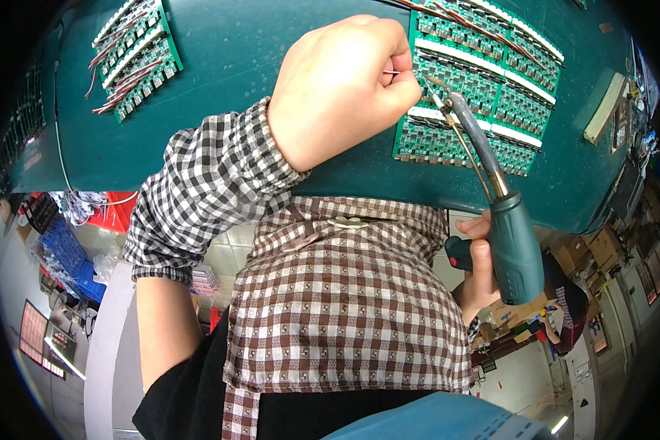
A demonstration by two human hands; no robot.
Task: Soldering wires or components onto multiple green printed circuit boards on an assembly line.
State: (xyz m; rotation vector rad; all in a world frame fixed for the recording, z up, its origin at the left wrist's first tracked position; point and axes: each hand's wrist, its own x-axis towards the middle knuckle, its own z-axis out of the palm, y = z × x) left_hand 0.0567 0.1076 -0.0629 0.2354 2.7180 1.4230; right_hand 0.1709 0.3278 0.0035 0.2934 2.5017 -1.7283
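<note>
My left hand point(345, 84) is closed in a pinch over a panel of green circuit boards point(524, 121). Between its thumb and fingers a thin wire point(391, 72) shows; its far end is hidden by the hand. My right hand point(480, 275) grips a dark green soldering gun point(517, 249) from below. The gun's bent metal barrel, with a thin tube alongside, reaches up to the boards, its tip just right of my left fingertips. Whether the tip touches a board I cannot tell. Red and dark wires point(491, 35) lie across the panel's upper part.
A second circuit-board panel point(170, 44) with several red and dark wires lies at the left of the green tabletop point(227, 44). A pale strip point(605, 110) sits near the right edge. Beyond the table are a red bin point(114, 224), cardboard boxes point(603, 248) and another person point(568, 315).
</note>
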